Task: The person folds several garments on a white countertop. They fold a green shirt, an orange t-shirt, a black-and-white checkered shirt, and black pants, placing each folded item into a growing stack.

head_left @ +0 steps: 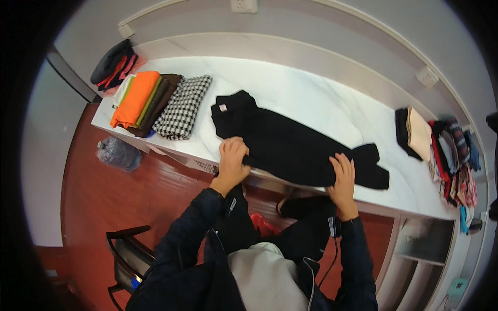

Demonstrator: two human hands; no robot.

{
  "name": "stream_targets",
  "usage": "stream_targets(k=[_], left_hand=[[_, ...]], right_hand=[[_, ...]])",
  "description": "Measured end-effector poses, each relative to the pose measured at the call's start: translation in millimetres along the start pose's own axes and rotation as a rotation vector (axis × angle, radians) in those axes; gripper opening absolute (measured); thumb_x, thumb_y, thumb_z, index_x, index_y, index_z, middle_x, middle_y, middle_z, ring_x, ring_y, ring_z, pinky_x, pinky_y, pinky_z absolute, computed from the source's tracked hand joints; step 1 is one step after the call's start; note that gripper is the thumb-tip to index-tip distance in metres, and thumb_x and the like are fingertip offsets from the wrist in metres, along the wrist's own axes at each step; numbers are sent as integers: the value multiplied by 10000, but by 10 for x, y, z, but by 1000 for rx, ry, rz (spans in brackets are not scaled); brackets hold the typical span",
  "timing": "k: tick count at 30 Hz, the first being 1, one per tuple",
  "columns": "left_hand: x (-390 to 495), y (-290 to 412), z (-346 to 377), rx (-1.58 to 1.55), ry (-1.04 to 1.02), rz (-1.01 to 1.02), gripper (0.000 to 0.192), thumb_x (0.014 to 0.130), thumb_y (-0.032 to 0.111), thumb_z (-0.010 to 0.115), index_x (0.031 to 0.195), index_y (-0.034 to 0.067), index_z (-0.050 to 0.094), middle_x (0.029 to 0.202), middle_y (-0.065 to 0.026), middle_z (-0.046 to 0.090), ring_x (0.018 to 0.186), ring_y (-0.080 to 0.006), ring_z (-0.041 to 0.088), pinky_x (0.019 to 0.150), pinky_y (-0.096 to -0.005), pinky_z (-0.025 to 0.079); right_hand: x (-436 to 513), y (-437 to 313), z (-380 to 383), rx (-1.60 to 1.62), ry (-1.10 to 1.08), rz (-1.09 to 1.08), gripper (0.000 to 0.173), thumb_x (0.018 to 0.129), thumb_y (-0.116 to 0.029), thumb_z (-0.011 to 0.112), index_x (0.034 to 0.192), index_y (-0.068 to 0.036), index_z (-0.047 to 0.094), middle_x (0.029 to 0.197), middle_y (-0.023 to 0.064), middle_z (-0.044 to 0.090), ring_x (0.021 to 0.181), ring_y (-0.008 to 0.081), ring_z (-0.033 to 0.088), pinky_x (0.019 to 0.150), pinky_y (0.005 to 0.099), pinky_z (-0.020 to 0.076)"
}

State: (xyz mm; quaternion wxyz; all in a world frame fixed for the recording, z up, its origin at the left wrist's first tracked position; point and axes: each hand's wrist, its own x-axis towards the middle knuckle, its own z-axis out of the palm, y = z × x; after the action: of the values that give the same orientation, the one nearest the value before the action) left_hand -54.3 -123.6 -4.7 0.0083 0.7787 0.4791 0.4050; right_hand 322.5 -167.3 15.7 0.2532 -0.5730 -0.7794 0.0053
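Observation:
A black garment [291, 144], folded lengthwise, lies across the white marbled counter; a small pale label shows near its left end. My left hand [233, 155] grips its near edge towards the left, fingers curled over the cloth. On the near edge further right rests my right hand [343, 175], fingers on top of the fabric and slightly spread; its thumb is partly hidden, and I cannot tell whether it pinches the cloth. The garment's right end splits into two short black parts beyond my right hand.
Left on the counter [311, 89] lie a houndstooth cloth [183, 107], an orange folded cloth [140, 95] and dark garments [113, 64]. At the right are a beige folded cloth [419, 134] and piled clothes [451, 151]. A chair [130, 260] and a wrapped bottle [120, 153] stand on the floor.

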Motion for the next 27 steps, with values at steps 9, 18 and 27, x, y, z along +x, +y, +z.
stream_targets(k=[9,18,27], left_hand=[[6,47,-28,11,4,-3,375,617,25,703,953,68,542,1096,-144,572,1245,-373,534,1079,-478,359],[-61,45,23,75,-3,-4,374,659,57,764,964,72,549,1125,-160,575,1254,-385,527,1092,-507,367],[-19,55,56,69,-12,-31,400,660,70,767,995,62,549,1177,-187,564,1274,-409,505,1096,-517,362]], right_hand=[[0,-35,20,-16,29,43,620,782,-109,765,1381,-87,604,1468,129,552,1459,344,448,1271,547,240],[-54,-37,24,-24,44,37,765,658,10,788,1390,-89,587,1456,123,556,1454,324,456,1270,519,256],[-37,-36,-25,-29,-29,60,818,637,-64,864,1400,-99,570,1463,117,534,1479,314,420,1272,523,251]])
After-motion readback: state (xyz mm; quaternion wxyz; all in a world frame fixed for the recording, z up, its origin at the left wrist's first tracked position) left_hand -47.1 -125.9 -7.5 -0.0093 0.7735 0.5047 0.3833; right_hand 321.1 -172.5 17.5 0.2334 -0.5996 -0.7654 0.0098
